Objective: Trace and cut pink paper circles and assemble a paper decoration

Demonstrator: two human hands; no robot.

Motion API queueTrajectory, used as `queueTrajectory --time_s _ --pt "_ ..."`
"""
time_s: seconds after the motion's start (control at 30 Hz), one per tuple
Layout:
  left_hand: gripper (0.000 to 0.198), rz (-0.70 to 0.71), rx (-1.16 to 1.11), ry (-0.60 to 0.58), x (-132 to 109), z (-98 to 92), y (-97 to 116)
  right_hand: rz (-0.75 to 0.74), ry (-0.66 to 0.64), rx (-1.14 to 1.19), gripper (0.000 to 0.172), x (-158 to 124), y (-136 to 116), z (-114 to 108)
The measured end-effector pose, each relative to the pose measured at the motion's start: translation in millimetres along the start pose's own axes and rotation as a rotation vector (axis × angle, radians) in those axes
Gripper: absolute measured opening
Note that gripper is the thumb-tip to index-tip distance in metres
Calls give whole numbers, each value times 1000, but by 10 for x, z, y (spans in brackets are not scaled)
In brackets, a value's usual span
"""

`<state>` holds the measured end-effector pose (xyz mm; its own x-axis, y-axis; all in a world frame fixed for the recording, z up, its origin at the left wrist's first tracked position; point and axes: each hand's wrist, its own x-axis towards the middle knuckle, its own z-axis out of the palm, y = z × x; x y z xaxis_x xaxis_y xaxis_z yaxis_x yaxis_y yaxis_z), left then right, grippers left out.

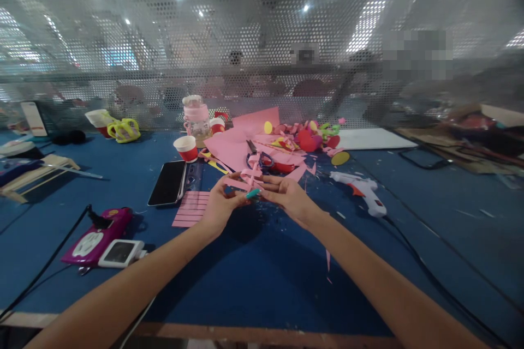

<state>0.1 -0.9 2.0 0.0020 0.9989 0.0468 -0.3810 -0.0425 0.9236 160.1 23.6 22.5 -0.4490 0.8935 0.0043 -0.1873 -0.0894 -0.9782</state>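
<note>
Forearms [164,264], fingers [275,180] pinched on pink paper [250,173]

Spans the foreground as a blue table [286,283] with a brownish front edge [229,331]. Carries, left of centre, a dark-screened smartphone [166,182] near dark-lined pink paper [189,210], and at near left a magenta socket block [90,241]. Bears, farther back, a red-and-white paper cup [187,149] beside pink paper sheets [225,147]. Supports, at right, a white glue gun [362,188] with a black cord [413,251].
</note>
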Motion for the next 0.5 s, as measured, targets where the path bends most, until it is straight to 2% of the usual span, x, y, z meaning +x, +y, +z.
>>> queueTrajectory --time_s 0.17,0.3,0.5 --pt "40 -8 -24 32 1 19 14 -12 -14 -23 44 -4 -3 -8" --pt "36 -2 -2 93 11 32 7 -8 -29 -15 46 -9 -3 15" --pt "30 60 17 101 17 26 -19 -5 -54 44 39 -12 -4 49"
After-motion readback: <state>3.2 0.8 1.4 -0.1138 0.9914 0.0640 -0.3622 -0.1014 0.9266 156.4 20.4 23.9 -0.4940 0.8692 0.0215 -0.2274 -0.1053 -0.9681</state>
